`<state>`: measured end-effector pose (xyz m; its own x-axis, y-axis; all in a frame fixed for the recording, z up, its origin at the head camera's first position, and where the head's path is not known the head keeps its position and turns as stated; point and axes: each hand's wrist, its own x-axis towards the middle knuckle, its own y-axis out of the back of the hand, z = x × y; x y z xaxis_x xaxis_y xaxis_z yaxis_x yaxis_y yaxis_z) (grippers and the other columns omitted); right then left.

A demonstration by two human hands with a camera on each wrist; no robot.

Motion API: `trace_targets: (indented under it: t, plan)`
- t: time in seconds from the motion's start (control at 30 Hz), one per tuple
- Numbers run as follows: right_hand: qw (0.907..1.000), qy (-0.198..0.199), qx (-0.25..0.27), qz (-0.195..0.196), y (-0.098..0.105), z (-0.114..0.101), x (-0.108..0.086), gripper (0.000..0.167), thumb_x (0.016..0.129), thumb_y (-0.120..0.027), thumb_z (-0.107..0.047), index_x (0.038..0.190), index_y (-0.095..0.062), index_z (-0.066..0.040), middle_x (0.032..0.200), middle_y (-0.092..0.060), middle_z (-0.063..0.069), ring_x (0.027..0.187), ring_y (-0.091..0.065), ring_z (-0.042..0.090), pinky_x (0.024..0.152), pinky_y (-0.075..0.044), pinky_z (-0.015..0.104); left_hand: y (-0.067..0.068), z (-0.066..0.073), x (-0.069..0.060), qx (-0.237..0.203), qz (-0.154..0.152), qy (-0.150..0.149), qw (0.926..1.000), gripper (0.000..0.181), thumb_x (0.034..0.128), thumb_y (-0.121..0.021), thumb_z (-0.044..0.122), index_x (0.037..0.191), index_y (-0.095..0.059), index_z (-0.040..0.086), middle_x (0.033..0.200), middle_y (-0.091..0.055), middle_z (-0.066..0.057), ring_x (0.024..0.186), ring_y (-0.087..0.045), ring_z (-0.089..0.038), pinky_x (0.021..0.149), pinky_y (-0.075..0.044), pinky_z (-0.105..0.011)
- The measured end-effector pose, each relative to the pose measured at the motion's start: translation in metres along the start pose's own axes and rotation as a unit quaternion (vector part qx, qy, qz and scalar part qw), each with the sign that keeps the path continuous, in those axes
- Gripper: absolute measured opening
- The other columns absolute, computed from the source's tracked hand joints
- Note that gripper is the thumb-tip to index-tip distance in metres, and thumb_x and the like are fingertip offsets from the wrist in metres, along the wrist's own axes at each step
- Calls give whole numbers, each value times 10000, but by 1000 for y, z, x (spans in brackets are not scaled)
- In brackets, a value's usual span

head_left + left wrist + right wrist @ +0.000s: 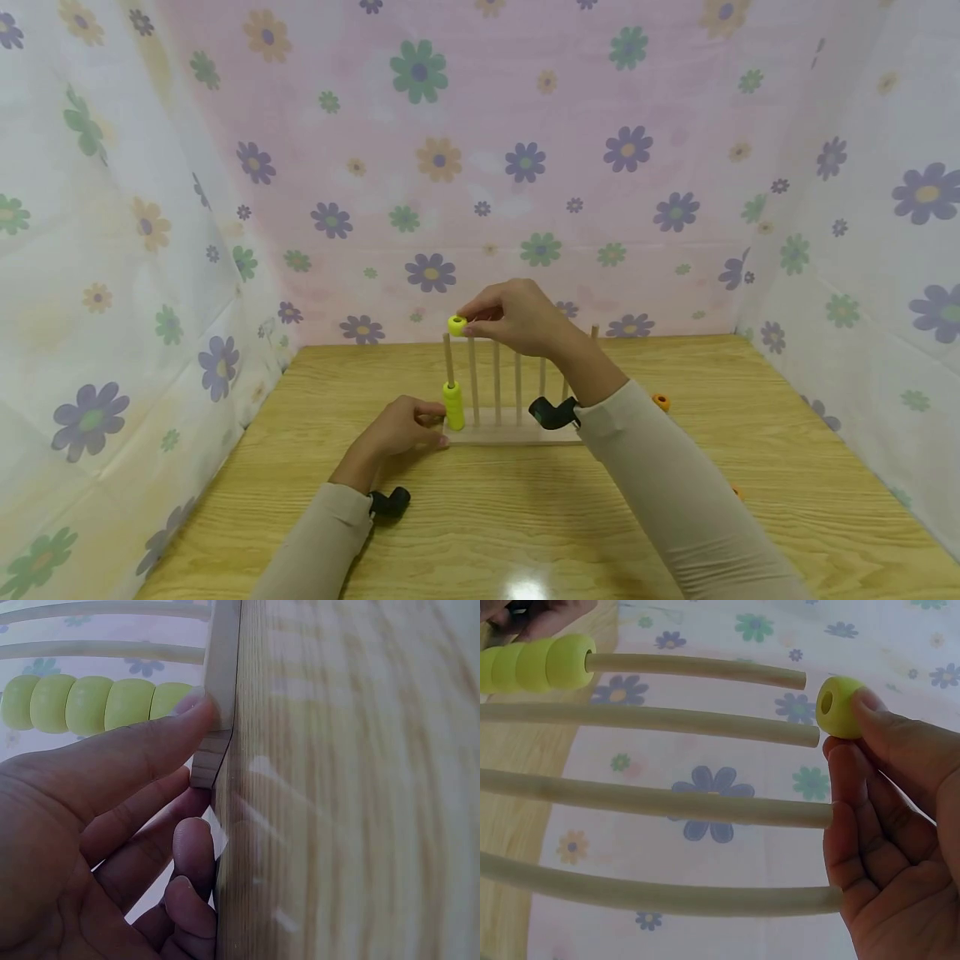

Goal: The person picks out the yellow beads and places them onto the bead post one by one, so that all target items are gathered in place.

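My right hand (517,317) pinches a yellow bead (457,326) between thumb and finger. In the right wrist view this bead (840,707), its hole showing, is just off the tip of the leftmost peg (705,667), apart from it. Several yellow beads (453,406) are stacked at the bottom of that peg. The pegs stand upright on a wooden base (517,435). My left hand (401,429) holds the base's left end, thumb on one face and fingers at the other; its fingertips (193,847) show low in the left wrist view.
An orange bead (661,402) lies on the wooden table (525,508), right of the rack. Another orange piece (737,492) is mostly hidden by the right sleeve. Flower-printed cloth (420,200) stands behind and along both sides.
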<state>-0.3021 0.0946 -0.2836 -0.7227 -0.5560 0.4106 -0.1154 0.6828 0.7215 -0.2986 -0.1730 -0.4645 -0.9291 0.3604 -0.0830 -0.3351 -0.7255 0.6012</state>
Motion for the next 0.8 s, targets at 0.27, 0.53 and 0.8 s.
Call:
trace_targets:
  t: [0.27, 0.53, 0.8]
  plan:
    - [9999, -101, 51, 15, -6, -4, 5, 192, 939, -791, -219, 1121, -822, -165, 1062, -770, -49, 868, -717, 65, 769, -603, 271, 0, 1, 1, 15, -7, -20, 10000, 520, 825, -900, 256, 1312, -740, 169, 1360, -690, -27, 1209, -653, -296, 1033, -530, -517]
    - [10000, -25, 80, -37, -10, -7, 8, 186, 944, -786, -205, 1120, -822, -154, 1075, -769, -37, 895, -728, 73, 791, -605, 271, 0, 1, 0, -42, -39, -7, 10000, 514, 828, -898, 247, 1310, -741, 164, 1369, -685, -19, 1209, -651, -287, 1028, -535, -503]
    - [9999, -99, 7, -67, -11, -8, 8, 166, 944, -787, -215, 1099, -825, -168, 1071, -768, -40, 899, -727, 69, 794, -605, 272, 1, 3, -1, -93, -35, 2, 10000, 522, 824, -901, 238, 1312, -738, 151, 1372, -685, -29, 1259, -633, -323, 1060, -512, -524]
